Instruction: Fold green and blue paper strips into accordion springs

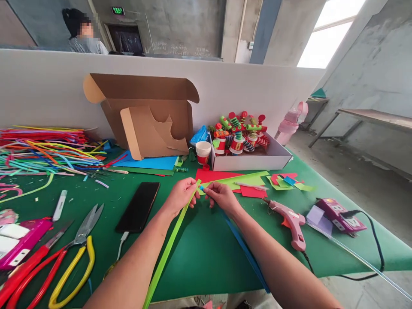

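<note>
Over the middle of the green table, my left hand (185, 195) pinches the end of a long light-green paper strip (169, 251), which hangs down toward me under my forearm. Close beside it, my right hand (222, 197) grips the end of a blue paper strip (244, 249) that trails down toward the table's near edge. The two strip ends are near each other between my fingertips; whether they touch, I cannot tell. Just beyond my hands lie red paper (210, 176) and light-green paper strips (251, 178), with a pen (252, 186) on top.
To the right lie a pink glue gun (291, 223) and a purple box (341, 216) with a cord. A phone (138, 208), scissors (85, 231) and pipe cleaners (48, 148) are left. Behind stand paper cups (203, 151), a white box (251, 162) of paper figures and opened cardboard (154, 133).
</note>
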### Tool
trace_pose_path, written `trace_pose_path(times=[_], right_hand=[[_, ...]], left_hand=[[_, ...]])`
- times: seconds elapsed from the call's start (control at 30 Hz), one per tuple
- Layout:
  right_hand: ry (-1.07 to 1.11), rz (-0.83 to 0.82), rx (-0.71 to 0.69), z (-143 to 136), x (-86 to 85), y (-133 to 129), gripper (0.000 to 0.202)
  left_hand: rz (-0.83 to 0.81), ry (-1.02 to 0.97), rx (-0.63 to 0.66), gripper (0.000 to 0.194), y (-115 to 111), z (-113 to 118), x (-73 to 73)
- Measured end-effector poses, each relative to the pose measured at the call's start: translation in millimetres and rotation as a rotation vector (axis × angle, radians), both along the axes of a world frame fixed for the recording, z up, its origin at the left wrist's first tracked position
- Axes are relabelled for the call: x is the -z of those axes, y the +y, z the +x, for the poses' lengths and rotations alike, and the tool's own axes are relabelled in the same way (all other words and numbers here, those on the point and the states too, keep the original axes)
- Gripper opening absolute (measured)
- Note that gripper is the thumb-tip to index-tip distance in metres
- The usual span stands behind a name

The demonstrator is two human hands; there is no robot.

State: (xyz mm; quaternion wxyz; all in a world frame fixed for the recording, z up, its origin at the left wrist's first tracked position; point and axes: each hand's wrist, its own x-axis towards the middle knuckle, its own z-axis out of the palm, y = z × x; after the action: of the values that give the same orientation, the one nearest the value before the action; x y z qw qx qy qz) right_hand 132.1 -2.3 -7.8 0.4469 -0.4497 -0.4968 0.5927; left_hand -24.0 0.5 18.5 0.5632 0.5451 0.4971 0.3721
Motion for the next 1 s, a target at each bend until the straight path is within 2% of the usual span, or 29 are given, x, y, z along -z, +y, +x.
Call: trace_pose_path(times=[0.2, 1.0], right_hand=[[0.004, 0.037, 0.062, -1.5, -1.4, -0.8, 0.045], [-0.059, 0.060, 0.104, 1.3, -2.7, -1.4, 0.045]], left_hand=[[-0.053, -0.036, 0.072, 0.020, -4.6, 3.4, 2.4], [-0.060, -0.032, 0.108, 0.026, -6.9, 3.9, 0.9]])
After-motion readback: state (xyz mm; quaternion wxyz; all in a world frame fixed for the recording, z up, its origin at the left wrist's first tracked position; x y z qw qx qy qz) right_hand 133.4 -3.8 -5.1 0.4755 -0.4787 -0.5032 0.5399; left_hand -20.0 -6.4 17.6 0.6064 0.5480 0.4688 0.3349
